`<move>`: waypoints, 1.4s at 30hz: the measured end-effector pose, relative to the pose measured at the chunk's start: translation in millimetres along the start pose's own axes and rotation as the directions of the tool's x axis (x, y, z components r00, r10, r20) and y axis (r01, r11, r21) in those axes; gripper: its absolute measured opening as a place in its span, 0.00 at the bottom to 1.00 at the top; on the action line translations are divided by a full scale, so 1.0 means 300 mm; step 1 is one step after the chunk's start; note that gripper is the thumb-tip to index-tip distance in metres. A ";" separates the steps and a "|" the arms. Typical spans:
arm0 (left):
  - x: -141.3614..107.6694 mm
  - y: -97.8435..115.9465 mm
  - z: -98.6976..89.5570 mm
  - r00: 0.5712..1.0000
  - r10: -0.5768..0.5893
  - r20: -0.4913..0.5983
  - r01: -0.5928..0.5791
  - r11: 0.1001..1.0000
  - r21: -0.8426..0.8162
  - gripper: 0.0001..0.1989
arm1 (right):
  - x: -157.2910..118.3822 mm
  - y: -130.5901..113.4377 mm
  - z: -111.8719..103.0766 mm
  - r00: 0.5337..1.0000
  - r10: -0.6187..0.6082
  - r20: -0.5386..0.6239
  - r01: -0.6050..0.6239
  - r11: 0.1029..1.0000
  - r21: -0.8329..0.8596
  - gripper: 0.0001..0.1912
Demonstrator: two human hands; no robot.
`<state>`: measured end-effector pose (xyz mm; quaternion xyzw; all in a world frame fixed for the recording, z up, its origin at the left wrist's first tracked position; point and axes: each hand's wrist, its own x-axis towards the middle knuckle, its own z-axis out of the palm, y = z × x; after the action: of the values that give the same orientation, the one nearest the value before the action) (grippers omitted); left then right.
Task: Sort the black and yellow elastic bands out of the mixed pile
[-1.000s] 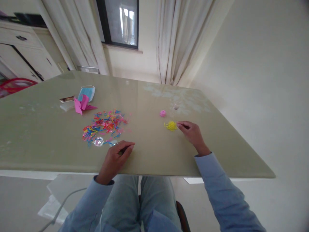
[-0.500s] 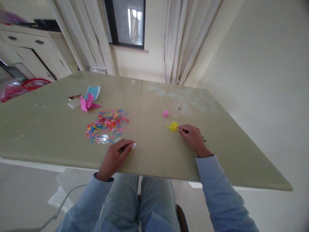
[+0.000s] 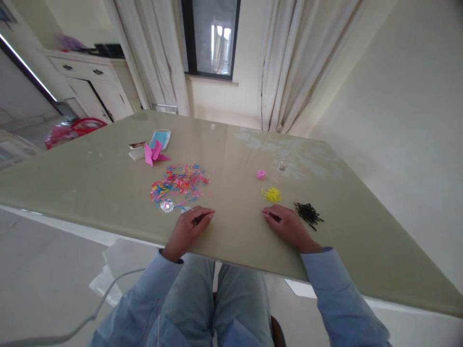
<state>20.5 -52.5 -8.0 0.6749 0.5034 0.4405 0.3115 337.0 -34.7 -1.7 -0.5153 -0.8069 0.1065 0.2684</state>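
Observation:
My left hand point(image 3: 191, 230) rests near the table's front edge, thumb and fingertips pinched together. Anything between them is too small to make out. Just beyond it lies a loose, mixed pile of small coloured rubber bands point(image 3: 180, 181), with a shiny clear round piece point(image 3: 167, 206) at its near side. My right hand point(image 3: 287, 226) is also closed in a pinch, and its contents cannot be told. Right behind its fingers sits a small heap of yellow rubber bands point(image 3: 272, 194). A heap of thin black pieces point(image 3: 307, 213) lies to its right, apart from the hand.
A pink ring-shaped bundle point(image 3: 260, 174) and a small clear packet point(image 3: 282, 166) lie beyond the yellow heap. At the far left of the table point(image 3: 231, 149) are a blue face mask point(image 3: 161, 138), folded pink paper point(image 3: 155, 153) and a white packet point(image 3: 136, 154).
My right hand has drawn back from the yellow heap toward me and inward. The black heap, mostly covered by that hand before, now shows. The view has shifted left.

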 end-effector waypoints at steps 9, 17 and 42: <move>0.075 -0.053 -0.156 0.985 0.000 -0.171 0.044 0.966 0.257 0.15 | 0.005 0.000 0.005 0.999 0.049 -0.005 -0.049 0.999 0.021 0.13; 0.113 -0.164 -0.391 0.943 -0.091 -0.319 0.290 0.696 0.657 0.18 | 0.008 0.017 0.014 0.998 0.061 -0.027 -0.060 0.998 0.025 0.14; 0.147 -0.183 -0.390 0.981 -0.151 -0.124 0.194 0.663 0.723 0.15 | 0.007 0.023 0.012 0.996 0.079 -0.039 -0.079 0.997 0.011 0.15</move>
<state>-103.4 3.4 5.8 0.6801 0.7071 0.1889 0.0423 339.8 -29.3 -7.2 -0.5476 -0.7799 0.1108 0.2821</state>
